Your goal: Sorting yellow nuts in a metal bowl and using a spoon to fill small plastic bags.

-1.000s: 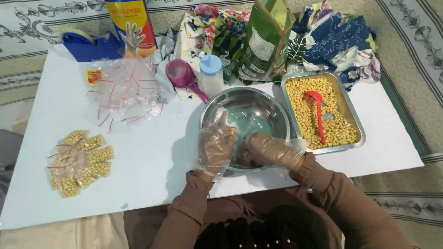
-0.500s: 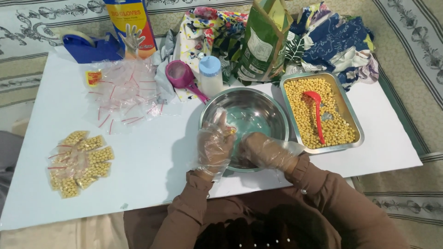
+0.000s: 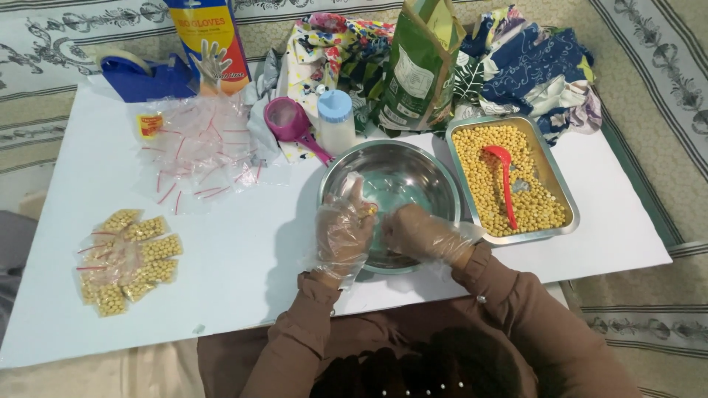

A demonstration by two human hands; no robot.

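Change: over the last second the two gloved hands stayed together over the steel bowl (image 3: 394,177), barely shifting; the right hand drew a little closer to the left, so the filling of a small bag seemed still in hand
Left hand: the left hand (image 3: 344,232), in a thin clear glove, was held upright at the bowl's near left rim, fingers (image 3: 357,193) loosely curled around what looked like a small clear bag (image 3: 366,212) with a few yellow beans in it
Right hand: the right hand (image 3: 414,233), also gloved, was closed and lay low inside the bowl, just beside the left; what it pinched could not be made out
Bowl: it sat on the white worktop (image 3: 243,250), near the middle, and looked almost empty
Tray: a metal tray (image 3: 564,206) of yellow beans touched the bowl's right side, a red scoop (image 3: 504,180) lying in it
Filled bags: a heap of small filled bags (image 3: 127,258) lay well apart at the left
Empty bags: loose clear bags with red strips (image 3: 198,147) lay behind, near a pink cup (image 3: 284,119) and a white bottle (image 3: 336,121)
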